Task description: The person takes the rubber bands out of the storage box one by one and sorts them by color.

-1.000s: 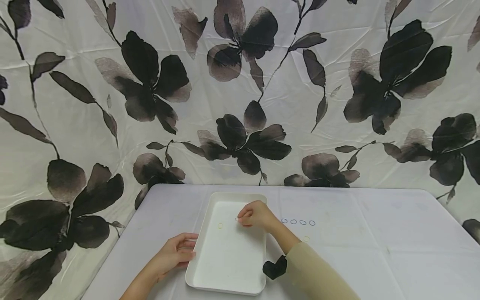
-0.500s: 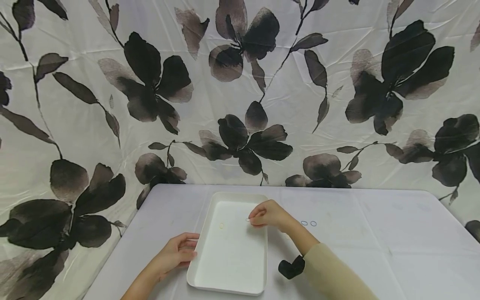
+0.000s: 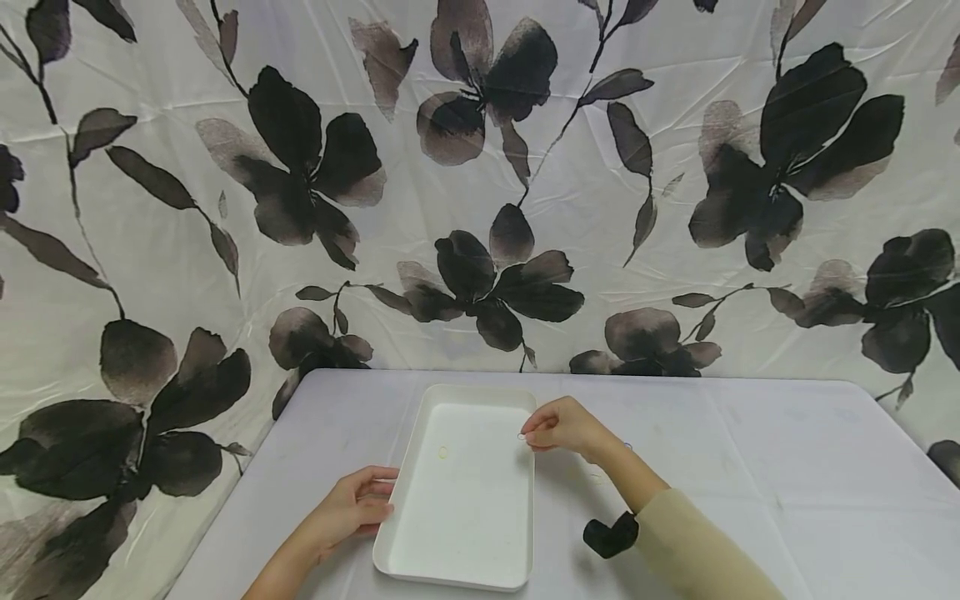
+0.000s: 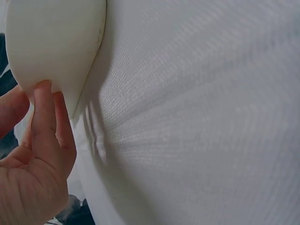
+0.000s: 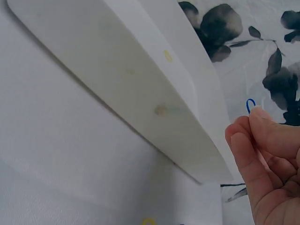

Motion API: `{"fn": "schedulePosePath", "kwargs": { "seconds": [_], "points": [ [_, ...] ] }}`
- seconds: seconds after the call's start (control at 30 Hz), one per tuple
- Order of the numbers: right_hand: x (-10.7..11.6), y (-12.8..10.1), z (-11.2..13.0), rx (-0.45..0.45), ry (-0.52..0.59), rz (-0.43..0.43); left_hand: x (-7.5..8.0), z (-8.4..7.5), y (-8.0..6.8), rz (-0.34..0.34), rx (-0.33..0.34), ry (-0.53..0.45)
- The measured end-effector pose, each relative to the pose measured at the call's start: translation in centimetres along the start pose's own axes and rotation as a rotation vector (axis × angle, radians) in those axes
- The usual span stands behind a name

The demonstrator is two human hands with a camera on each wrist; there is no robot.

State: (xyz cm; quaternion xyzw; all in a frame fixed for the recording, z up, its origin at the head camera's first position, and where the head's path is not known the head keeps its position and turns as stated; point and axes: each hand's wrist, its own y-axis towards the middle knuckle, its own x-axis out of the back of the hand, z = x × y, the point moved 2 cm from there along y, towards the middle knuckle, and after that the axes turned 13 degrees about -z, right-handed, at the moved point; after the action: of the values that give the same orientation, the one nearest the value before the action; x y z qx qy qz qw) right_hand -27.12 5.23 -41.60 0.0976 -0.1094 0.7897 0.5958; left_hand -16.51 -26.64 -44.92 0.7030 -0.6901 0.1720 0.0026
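A white tray lies on the table. My left hand is at its left side, with relaxed fingers touching the outer wall in the left wrist view. My right hand is over the tray's right rim, thumb and fingertips pinching a small blue rubber band. Only a thin loop of the band shows above the fingertips. Inside the tray lies a yellow rubber band, also visible in the right wrist view.
Right of the tray, another yellow rubber band lies on the white tablecloth. A blue rubber band peeks out behind the right forearm. A black piece hangs at the right wrist. Floral cloth stands behind the table.
The right hand has moved rightward from above the tray's inside to its right rim, holding the blue band. Its forearm now covers most of the blue bands seen earlier. The left hand stays put.
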Motion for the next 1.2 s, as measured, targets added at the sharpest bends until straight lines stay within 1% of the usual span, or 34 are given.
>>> {"fn": "schedulePosePath", "kwargs": {
  "seconds": [0.23, 0.43, 0.57, 0.9, 1.2],
  "points": [
    [1.5, -0.4, -0.3, 0.000, -0.049, -0.048, 0.0, -0.1, 0.0, -0.003, -0.002, -0.003],
    [2.7, -0.5, -0.7, 0.007, -0.059, -0.060, 0.0, 0.0, 0.1, 0.002, -0.003, -0.009],
    [3.3, -0.6, -0.8, -0.007, -0.064, -0.069, 0.0, 0.1, 0.2, 0.001, -0.004, -0.010],
    [4.9, -0.9, -1.3, -0.025, -0.028, -0.057, 0.0, 0.2, 0.2, 0.001, -0.001, -0.006],
    [6.2, -1.1, -1.6, -0.038, -0.017, -0.058, 0.0, 0.0, 0.0, -0.003, 0.001, -0.005]
  ]
}}
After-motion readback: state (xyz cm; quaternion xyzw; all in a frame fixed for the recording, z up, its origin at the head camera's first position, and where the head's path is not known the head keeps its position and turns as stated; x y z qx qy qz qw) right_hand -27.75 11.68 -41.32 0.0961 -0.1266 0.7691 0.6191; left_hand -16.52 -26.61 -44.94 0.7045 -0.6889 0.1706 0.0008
